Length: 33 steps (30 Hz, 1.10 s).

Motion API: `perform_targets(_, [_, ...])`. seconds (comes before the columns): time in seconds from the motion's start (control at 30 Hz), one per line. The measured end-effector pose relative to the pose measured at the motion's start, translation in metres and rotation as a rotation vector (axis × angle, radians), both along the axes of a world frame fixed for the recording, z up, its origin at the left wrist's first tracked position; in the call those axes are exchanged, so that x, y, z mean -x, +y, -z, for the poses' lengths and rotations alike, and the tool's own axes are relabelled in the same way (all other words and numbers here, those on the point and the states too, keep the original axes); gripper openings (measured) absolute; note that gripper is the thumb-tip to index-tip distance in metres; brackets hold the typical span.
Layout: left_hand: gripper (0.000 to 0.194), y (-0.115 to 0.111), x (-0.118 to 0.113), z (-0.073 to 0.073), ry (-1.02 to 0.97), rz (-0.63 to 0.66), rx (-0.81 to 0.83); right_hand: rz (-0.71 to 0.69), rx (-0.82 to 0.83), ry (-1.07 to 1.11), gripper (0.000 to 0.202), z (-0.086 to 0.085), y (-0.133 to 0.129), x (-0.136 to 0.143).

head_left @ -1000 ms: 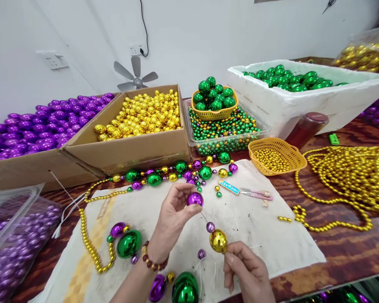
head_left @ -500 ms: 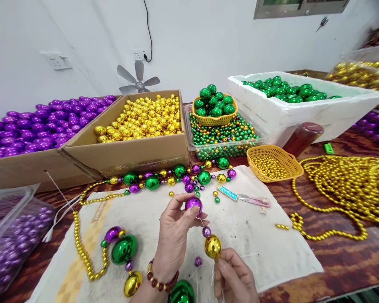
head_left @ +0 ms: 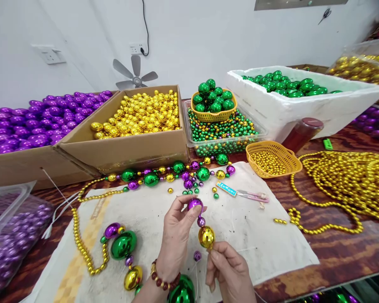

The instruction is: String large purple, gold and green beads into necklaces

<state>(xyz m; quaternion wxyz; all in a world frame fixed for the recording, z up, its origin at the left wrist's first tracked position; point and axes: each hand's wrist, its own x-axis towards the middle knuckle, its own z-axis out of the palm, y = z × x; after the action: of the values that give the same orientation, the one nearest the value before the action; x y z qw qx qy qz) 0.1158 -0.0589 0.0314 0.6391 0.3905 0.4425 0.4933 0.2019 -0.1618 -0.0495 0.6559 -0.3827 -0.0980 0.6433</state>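
Observation:
My left hand (head_left: 178,227) pinches a large purple bead (head_left: 195,205) between thumb and fingers. Below that bead, on the same string, hang a small purple bead (head_left: 201,221) and a large gold bead (head_left: 206,237). My right hand (head_left: 229,267) is closed just under the gold bead, its thumb and finger pressed together at the bead's lower end, seemingly on the thin string. Under my left wrist lies a big green bead (head_left: 182,289), partly hidden. Between my hands a small purple bead (head_left: 197,255) rests on the white cloth (head_left: 252,219) beside a thin string.
A bead necklace (head_left: 150,179) crosses the cloth's far side, near a pink-handled tool (head_left: 252,196). Behind stand a cardboard box (head_left: 126,151) of gold beads, a clear tub (head_left: 227,145) and a white foam box (head_left: 303,105). An orange basket (head_left: 290,162) and gold bead strands (head_left: 347,181) lie right.
The purple, small purple and gold beads now sit close together, the gap below the large purple bead gone. My right hand has moved slightly up and left with the gold bead.

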Motion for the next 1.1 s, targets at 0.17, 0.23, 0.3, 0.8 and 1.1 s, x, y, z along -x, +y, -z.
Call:
perform_targets(0.17, [0.03, 0.003, 0.001, 0.005, -0.073, -0.006, 0.057, -0.035, -0.022, -0.145, 0.03, -0.002, -0.001, -0.007])
perform_targets(0.23, [0.031, 0.002, 0.001, 0.006, -0.038, 0.02, 0.052, -0.013, 0.022, -0.213, 0.03, 0.0, 0.0, -0.01])
perform_targets(0.3, [0.03, -0.001, 0.0, 0.007, 0.033, 0.05, 0.018, -0.009, 0.057, -0.238, 0.031, 0.002, 0.001, -0.013])
perform_targets(0.8, [0.021, 0.098, 0.081, 0.029, 1.223, 0.316, -0.5, -0.094, -0.095, -0.244, 0.025, 0.007, 0.005, -0.037])
perform_targets(1.1, [0.022, 0.095, 0.069, 0.015, 0.791, 0.408, -0.251, -0.123, -0.031, -0.349, 0.03, 0.007, -0.001, -0.049])
